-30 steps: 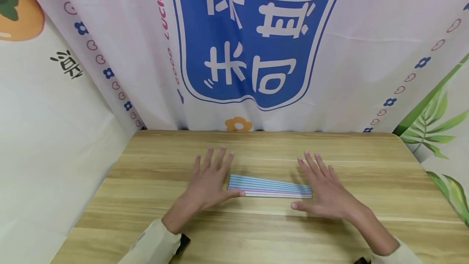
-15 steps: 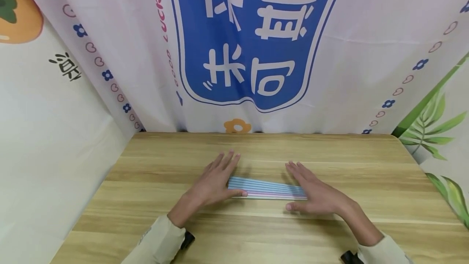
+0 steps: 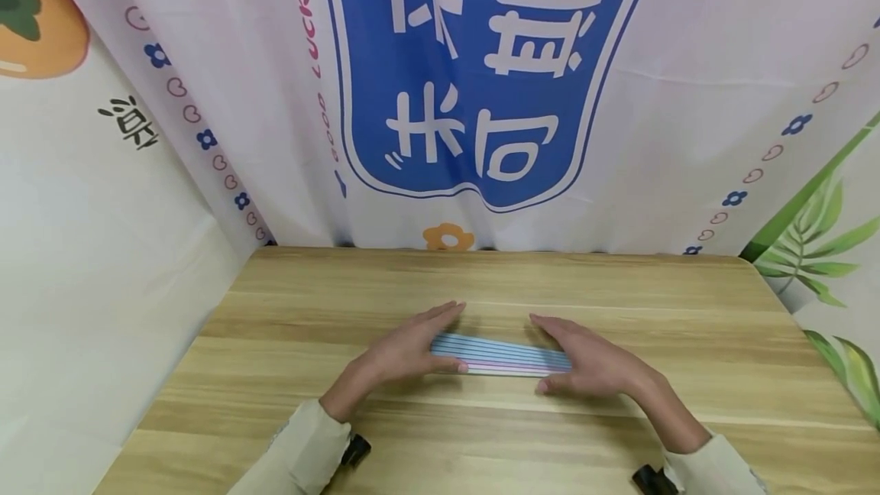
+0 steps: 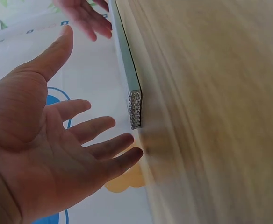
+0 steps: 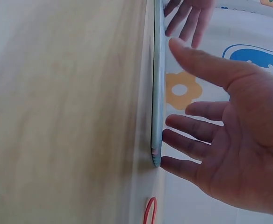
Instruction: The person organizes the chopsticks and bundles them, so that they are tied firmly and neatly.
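Observation:
A long, flat bundle (image 3: pixel 502 356) of thin light blue, pink and white strips lies on the wooden table. It is wider at its left end, narrower at its right. In the left wrist view its near end (image 4: pixel 135 109) shows a silvery, knobbly texture. My left hand (image 3: pixel 402 351) stands at the left end, thumb along the front side and fingers reaching past the back. My right hand (image 3: pixel 598 361) frames the right end, covering it in the head view. The palms face each other. Fingers of both hands are spread and relaxed, uncurled round the bundle.
The wood-grain table (image 3: pixel 481 434) ends at a printed cloth (image 3: pixel 653 136) hanging behind it. More printed cloth (image 3: pixel 103 266) hangs along the left side. A small black device (image 3: pixel 356 451) sits under the left cuff, another (image 3: pixel 653 480) under the right.
Both hands have closed in on the bundle's ends from either side. They have turned from flat, palms down, to palms facing inward. The bundle has stayed in place.

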